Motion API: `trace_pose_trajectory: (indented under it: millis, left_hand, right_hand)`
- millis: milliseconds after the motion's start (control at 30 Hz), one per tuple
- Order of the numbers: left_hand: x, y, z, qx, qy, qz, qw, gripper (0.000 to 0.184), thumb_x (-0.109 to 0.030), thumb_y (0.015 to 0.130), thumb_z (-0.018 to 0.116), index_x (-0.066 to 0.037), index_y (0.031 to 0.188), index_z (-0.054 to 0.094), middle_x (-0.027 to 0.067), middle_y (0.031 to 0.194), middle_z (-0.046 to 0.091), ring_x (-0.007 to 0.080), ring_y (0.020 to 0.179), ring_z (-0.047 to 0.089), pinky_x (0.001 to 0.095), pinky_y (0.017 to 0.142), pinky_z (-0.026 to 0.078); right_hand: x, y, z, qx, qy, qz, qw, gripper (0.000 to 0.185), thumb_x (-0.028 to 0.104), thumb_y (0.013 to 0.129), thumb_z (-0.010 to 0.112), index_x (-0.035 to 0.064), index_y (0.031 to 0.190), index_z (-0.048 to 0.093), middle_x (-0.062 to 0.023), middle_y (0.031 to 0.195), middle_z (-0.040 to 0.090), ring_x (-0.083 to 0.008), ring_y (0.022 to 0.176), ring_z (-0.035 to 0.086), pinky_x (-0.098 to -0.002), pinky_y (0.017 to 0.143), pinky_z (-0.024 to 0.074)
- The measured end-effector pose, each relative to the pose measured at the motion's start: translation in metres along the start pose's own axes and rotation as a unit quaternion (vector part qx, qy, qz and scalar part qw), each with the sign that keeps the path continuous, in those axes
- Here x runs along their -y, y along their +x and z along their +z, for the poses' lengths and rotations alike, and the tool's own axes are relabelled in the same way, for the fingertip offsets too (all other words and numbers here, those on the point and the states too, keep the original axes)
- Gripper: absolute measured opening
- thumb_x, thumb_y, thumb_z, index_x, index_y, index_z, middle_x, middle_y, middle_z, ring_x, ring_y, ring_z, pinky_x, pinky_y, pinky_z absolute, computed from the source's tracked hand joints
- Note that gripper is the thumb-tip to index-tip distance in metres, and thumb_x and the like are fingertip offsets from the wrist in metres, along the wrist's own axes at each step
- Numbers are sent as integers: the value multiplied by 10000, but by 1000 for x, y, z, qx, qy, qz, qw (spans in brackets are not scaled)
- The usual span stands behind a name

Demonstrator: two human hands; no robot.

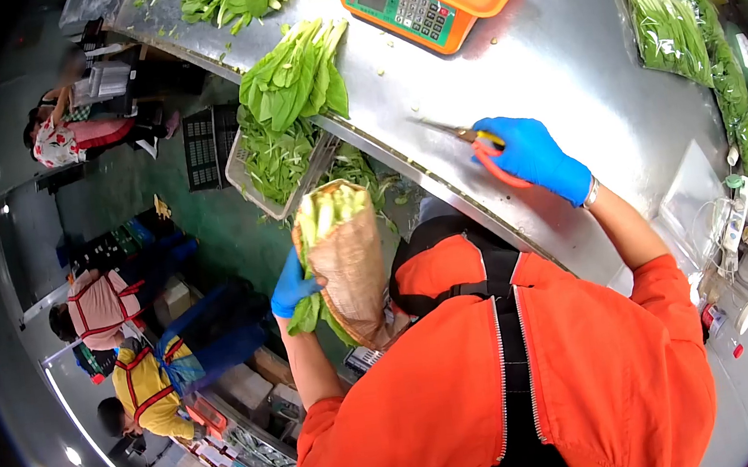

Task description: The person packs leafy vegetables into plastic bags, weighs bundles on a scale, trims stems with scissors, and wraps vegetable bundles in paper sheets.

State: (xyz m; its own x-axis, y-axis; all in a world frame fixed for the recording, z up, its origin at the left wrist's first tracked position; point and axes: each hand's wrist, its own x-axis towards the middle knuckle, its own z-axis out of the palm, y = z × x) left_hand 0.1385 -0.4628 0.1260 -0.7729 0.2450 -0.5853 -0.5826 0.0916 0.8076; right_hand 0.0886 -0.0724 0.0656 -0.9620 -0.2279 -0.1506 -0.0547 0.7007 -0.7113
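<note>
Wrapped in brown paper, a bundle of leafy greens (352, 263) is held upright off the table's front edge, pale stems showing at its open top. My left hand (293, 286), in a blue glove, grips its side. In my gloved right hand (528, 158) is a pair of scissors (499, 166) with red and yellow handles, the blades pointing left above the metal table (556, 59). A loose pile of greens (295, 76) lies at the table's edge, beyond the bundle.
An orange scale (422, 0) stands at the back of the table. Bagged greens (667, 31) line the right side. Below the edge sits a crate of greens (271, 167), beside a black crate (212, 147). Several people work at the left. Bottles and a clear container stand at right.
</note>
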Motion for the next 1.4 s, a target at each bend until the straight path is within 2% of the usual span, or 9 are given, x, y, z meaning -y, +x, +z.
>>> trace_pose_trajectory:
  millis: [200, 367, 467, 567, 667, 900, 1000, 1200, 1400]
  left_hand:
    - [-22, 43, 11, -32, -76, 23, 996, 801, -155, 640, 653, -9, 1324, 264, 96, 1277, 375, 200, 1152, 362, 292, 961, 273]
    - [-75, 111, 77, 107, 20, 34, 994, 693, -108, 709, 622, -5, 1303, 281, 74, 1192, 436, 165, 1043, 435, 275, 897, 355]
    - [-104, 137, 149, 197, -25, 31, 980, 660, -88, 711, 599, -12, 1292, 296, 70, 1174, 449, 161, 1037, 451, 280, 888, 377]
    - [-99, 167, 222, 274, -53, 78, 957, 641, -71, 707, 587, -17, 1278, 300, 71, 1124, 469, 165, 993, 474, 285, 858, 401]
    - [-71, 192, 294, 271, -36, 136, 952, 637, -33, 693, 592, -21, 1255, 292, 95, 1120, 466, 177, 979, 482, 278, 826, 429]
    - [1, 218, 385, 139, 227, 197, 944, 588, -152, 686, 682, -2, 1099, 291, 187, 981, 559, 260, 816, 602, 319, 646, 507]
    - [28, 257, 390, 248, 163, 199, 934, 633, -159, 675, 694, -1, 1120, 271, 186, 979, 557, 259, 817, 602, 321, 645, 512]
    - [-20, 203, 341, 396, 79, 71, 912, 735, -131, 736, 657, -70, 1272, 158, 120, 1156, 430, 201, 1031, 472, 299, 843, 434]
    - [18, 182, 327, 283, 77, 176, 940, 720, -46, 752, 574, -79, 1329, 144, 90, 1218, 367, 193, 1112, 392, 292, 917, 360]
  right_hand:
    - [-83, -45, -13, -161, -156, 160, 961, 358, 269, 765, 585, 97, 1073, 520, -127, 903, 592, -300, 725, 589, -359, 626, 467]
    - [-119, -65, -36, -245, -295, 226, 895, 387, 244, 748, 597, 87, 1089, 503, -157, 843, 559, -297, 731, 565, -376, 618, 465]
    - [-103, -67, -42, -298, -264, 223, 890, 499, 315, 751, 611, 70, 1161, 467, -211, 1088, 509, -322, 969, 523, -380, 797, 436]
    - [-38, -60, -44, -299, 136, 179, 927, 667, 414, 754, 609, 10, 1235, 384, -217, 1222, 433, -316, 1116, 444, -346, 916, 366]
    - [-11, -60, -61, -210, 435, 168, 859, 699, 394, 779, 592, -33, 1259, 319, -167, 1250, 406, -239, 1150, 403, -306, 947, 330]
    - [-60, -73, -73, -267, 333, 228, 875, 758, 503, 744, 556, -22, 1248, 343, -184, 1149, 491, -223, 1052, 482, -313, 879, 385]
    - [-53, -79, -92, -205, 363, 238, 877, 771, 490, 728, 595, 1, 1256, 320, -174, 1196, 454, -238, 1100, 446, -315, 912, 364]
    - [-76, -76, -71, -189, 271, 261, 907, 626, 352, 790, 538, 5, 1260, 314, -225, 1162, 472, -283, 1084, 470, -341, 888, 391]
    - [-124, -58, -12, -247, 131, 306, 910, 614, 279, 797, 499, -103, 1208, 250, -314, 1067, 486, -375, 998, 514, -378, 834, 428]
